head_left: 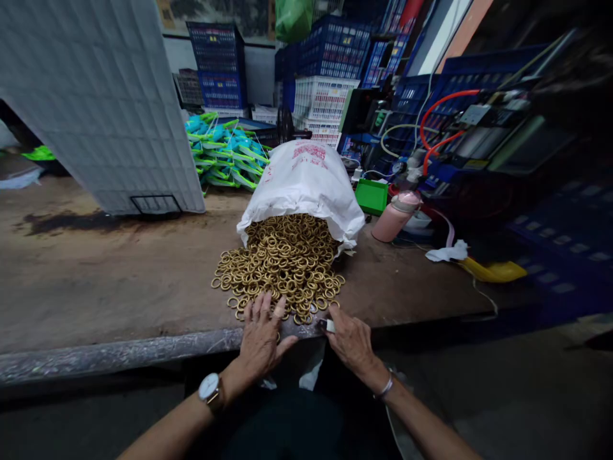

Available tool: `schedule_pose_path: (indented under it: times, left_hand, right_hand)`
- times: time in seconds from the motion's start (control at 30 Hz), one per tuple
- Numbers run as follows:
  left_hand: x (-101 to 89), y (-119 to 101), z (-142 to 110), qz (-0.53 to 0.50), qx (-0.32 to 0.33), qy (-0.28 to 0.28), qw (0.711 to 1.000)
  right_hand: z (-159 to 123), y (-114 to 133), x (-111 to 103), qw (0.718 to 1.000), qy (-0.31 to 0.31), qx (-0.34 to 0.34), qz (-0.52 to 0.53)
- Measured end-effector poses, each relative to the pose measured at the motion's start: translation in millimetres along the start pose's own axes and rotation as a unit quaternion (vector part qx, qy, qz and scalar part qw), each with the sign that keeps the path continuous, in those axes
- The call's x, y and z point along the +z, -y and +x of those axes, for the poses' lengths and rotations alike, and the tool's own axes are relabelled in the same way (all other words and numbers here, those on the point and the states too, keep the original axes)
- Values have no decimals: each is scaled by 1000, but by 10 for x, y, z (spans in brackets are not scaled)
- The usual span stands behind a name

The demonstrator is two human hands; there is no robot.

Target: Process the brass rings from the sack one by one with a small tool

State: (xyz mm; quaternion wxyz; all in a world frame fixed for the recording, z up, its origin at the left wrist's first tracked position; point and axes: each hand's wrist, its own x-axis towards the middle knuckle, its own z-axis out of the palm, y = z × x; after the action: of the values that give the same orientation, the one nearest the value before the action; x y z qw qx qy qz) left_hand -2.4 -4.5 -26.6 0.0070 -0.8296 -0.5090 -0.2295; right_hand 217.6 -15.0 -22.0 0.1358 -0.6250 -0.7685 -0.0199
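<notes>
I judge the step as handling gold rings (287, 259), left hand (259, 337) spread upon them, right hand (352, 342) curled, its hold unclear, next needing gentle touch

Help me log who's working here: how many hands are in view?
2: the left hand, fingers at the front of the pile of rings, and the right hand, near its front right corner. Both show; any others could be hidden.

Brassy metal rings (292, 255) with soft sheen, crinkled plastic-looking sack (306, 176); matt, stained tabletop (119, 275)
</notes>
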Motion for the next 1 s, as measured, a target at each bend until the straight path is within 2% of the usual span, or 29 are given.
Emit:
schedule_pose_path:
  times: [0.13,0.27,0.43,0.53,0.67,0.77,0.87,0.93,1.0]
  left_hand:
    - [87,-21,155,38,-5,14,999]
    - [125,4,301,51,-28,-11,998]
    - [126,130,475,46,-62,-49,996]
    - [106,193,482,26,-56,-65,996]
    - [23,204,385,-9,-43,-94,995]
    - [-67,127,259,-58,-44,-125,989]
    - [-138,-34,102,-162,-37,-142,976]
    - [-158,-166,8,-254,-44,-127,958]
    - [-154,-290,-57,-350,-82,-74,930]
  right_hand:
    - [90,24,51,999,-31,-12,-35]
    - [201,74,95,998,-60,-16,-28]
    - [257,60,104,999,-44,18,-15]
    - [203,16,91,1000,-14,1,20]
    - [101,-11,80,999,-20,-23,33]
    - [74,-7,70,999,-15,-28,35]
    - [85,7,52,999,1,-20,33]
    - [90,25,43,1000,15,-11,12]
    - [85,42,47,1000,24,-8,-14]
